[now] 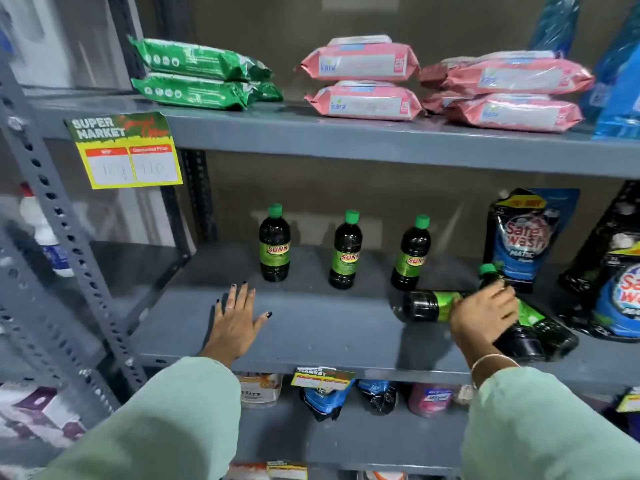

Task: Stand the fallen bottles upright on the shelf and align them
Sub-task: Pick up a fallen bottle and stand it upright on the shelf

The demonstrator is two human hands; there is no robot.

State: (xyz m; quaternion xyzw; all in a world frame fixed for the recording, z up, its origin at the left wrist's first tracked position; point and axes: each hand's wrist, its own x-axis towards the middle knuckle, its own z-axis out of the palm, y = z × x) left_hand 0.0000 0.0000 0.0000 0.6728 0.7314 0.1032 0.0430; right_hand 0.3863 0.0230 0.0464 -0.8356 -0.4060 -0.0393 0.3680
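Three dark bottles with green caps and green labels stand upright in a row on the grey middle shelf point(311, 327): one on the left point(274, 244), one in the middle point(345, 251), one on the right point(411, 254). To their right, one bottle point(429, 305) lies on its side. Two more lie tilted beside it, a near one point(519, 336) and one behind it point(550, 329). My right hand point(485, 315) is closed around the neck end of the near tilted bottle. My left hand point(237, 320) rests flat on the shelf, fingers spread, holding nothing.
Detergent pouches point(526, 237) stand at the shelf's right end, close behind the fallen bottles. The upper shelf holds green packs point(197, 74) and pink wipe packs point(363, 77). A yellow price tag point(128, 154) hangs at the upper left. Slotted steel uprights point(59, 216) frame the left side.
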